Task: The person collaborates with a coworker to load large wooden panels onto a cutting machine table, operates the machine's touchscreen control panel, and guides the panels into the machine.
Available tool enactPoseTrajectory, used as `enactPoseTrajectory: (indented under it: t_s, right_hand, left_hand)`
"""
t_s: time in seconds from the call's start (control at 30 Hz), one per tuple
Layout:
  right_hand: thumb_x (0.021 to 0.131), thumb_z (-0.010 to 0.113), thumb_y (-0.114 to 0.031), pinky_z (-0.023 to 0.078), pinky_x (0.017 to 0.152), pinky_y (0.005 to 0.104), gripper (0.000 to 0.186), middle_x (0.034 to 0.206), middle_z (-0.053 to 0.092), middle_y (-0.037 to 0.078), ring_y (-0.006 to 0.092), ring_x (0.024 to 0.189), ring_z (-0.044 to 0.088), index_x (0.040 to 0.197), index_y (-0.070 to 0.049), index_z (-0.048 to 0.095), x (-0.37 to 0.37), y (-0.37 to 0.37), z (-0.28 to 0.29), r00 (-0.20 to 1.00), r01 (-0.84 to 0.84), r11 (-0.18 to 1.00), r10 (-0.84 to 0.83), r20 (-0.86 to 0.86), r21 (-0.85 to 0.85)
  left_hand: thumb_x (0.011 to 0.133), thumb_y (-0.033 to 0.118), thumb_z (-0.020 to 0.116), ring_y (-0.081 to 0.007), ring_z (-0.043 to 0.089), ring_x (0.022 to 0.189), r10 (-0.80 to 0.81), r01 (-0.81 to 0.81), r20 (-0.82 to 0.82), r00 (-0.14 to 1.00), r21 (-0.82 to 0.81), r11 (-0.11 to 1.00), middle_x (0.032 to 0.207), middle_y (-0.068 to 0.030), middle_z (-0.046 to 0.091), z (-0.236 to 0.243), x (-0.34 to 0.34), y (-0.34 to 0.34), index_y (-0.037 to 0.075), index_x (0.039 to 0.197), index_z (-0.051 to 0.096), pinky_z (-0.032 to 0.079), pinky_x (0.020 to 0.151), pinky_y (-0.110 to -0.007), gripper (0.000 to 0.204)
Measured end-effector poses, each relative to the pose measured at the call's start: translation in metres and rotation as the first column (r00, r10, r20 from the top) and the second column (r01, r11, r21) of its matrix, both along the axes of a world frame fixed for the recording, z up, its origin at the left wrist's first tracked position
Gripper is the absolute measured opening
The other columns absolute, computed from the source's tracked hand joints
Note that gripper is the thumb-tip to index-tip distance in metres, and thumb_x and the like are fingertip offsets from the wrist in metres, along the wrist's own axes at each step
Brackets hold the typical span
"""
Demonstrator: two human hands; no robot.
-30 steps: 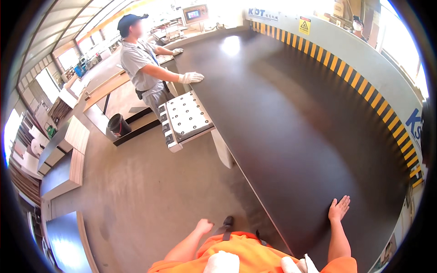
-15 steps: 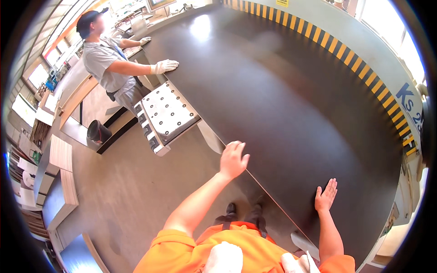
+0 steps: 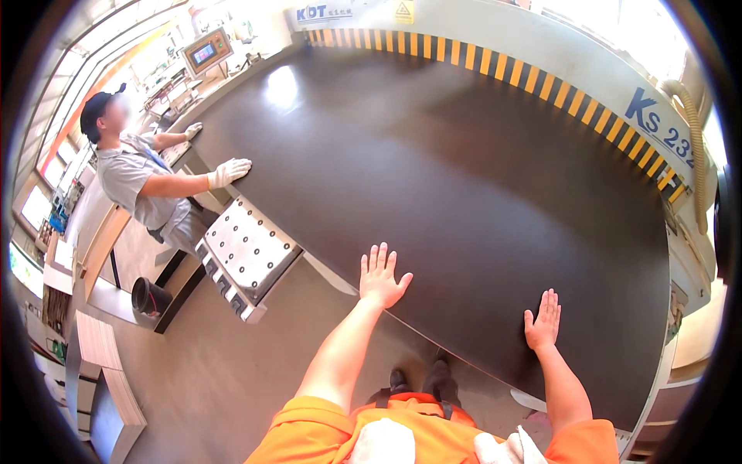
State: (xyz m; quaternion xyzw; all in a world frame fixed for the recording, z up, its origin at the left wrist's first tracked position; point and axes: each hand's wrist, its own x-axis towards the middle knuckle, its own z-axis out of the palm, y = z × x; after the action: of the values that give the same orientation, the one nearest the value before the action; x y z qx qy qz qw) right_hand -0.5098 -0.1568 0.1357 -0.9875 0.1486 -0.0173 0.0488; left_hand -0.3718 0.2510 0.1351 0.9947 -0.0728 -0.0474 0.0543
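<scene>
A large dark panel lies flat across the machine table in front of me. My left hand rests on it close to the near edge, palm down with the fingers spread. Farther right, my right hand lies flat on the same panel, its fingers stretched out and close together. Neither hand holds anything. A co-worker in a grey shirt stands at the far left, with a white-gloved hand on the panel's left edge and another gloved hand farther back.
A yellow-and-black striped beam spans the panel's far side. At the left, a white support table with round dots juts out. A control screen stands far left. On the floor are a black bucket and stacked boards.
My left hand has opened out from the panel's edge onto its surface, fingers now spread. The view has turned right, bringing the control screen and more of the striped beam into sight.
</scene>
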Motion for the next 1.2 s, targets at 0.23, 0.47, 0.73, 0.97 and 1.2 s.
enactPoseTrajectory:
  t_s: [0.23, 0.47, 0.73, 0.97, 1.2]
  right_hand:
    - [0.092, 0.051, -0.036, 0.008, 0.120, 0.0425, 0.076, 0.159, 0.013, 0.016, 0.0292, 0.148, 0.010, 0.150, 0.001, 0.018, 0.000, 0.007, 0.010, 0.999, 0.014, 0.999, -0.013, -0.032, 0.030]
    - [0.092, 0.051, -0.036, 0.007, 0.120, 0.0423, 0.076, 0.159, 0.013, 0.016, 0.0290, 0.148, 0.009, 0.150, 0.000, 0.018, -0.001, 0.004, 0.008, 1.000, 0.023, 0.999, -0.022, -0.017, 0.037]
    - [0.091, 0.051, -0.036, 0.007, 0.120, 0.0435, 0.076, 0.159, 0.015, 0.016, 0.0301, 0.148, 0.010, 0.150, 0.001, 0.019, -0.001, 0.003, 0.010, 1.000, -0.001, 0.999, 0.001, -0.003, 0.053]
    - [0.091, 0.051, -0.036, 0.007, 0.120, 0.0429, 0.077, 0.159, 0.013, 0.016, 0.0294, 0.148, 0.009, 0.150, 0.001, 0.018, 0.001, 0.006, 0.012, 1.000, -0.005, 0.998, 0.006, -0.024, 0.060]
    - [0.092, 0.051, -0.035, 0.006, 0.121, 0.0407, 0.077, 0.160, 0.011, 0.014, 0.0271, 0.149, 0.008, 0.151, 0.000, 0.015, 0.000, 0.011, 0.018, 0.998, 0.023, 0.999, -0.020, -0.054, 0.050]
  left_hand:
    - [0.094, 0.063, 0.033, -0.0248, 0.002, 0.149, 0.017, -0.016, 0.044, 0.999, -0.034, 0.999, 0.161, -0.0086, 0.010, -0.002, -0.002, 0.002, 0.011, 0.152, 0.027, 0.001, 0.120, -0.043, 0.078]
    - [0.095, 0.063, 0.029, -0.0237, 0.000, 0.149, 0.011, -0.011, 0.004, 1.000, 0.017, 1.000, 0.162, -0.0068, 0.006, 0.005, 0.001, -0.001, 0.014, 0.153, 0.022, 0.000, 0.120, -0.043, 0.077]
    - [0.094, 0.061, 0.033, -0.0248, 0.001, 0.149, 0.029, -0.028, 0.042, 0.999, -0.025, 0.999, 0.162, -0.0088, 0.007, -0.002, -0.003, -0.001, 0.013, 0.152, 0.025, -0.002, 0.119, -0.048, 0.076]
    - [0.094, 0.061, 0.034, -0.0254, 0.002, 0.149, 0.049, -0.045, 0.079, 0.996, -0.050, 0.998, 0.161, -0.0097, 0.010, -0.005, -0.003, 0.002, 0.013, 0.151, 0.028, -0.001, 0.119, -0.049, 0.075]
    - [0.094, 0.062, 0.034, -0.0256, 0.003, 0.149, 0.044, -0.042, 0.072, 0.996, -0.032, 0.999, 0.161, -0.0101, 0.011, -0.001, -0.003, 0.002, 0.014, 0.151, 0.030, 0.001, 0.119, -0.048, 0.075]
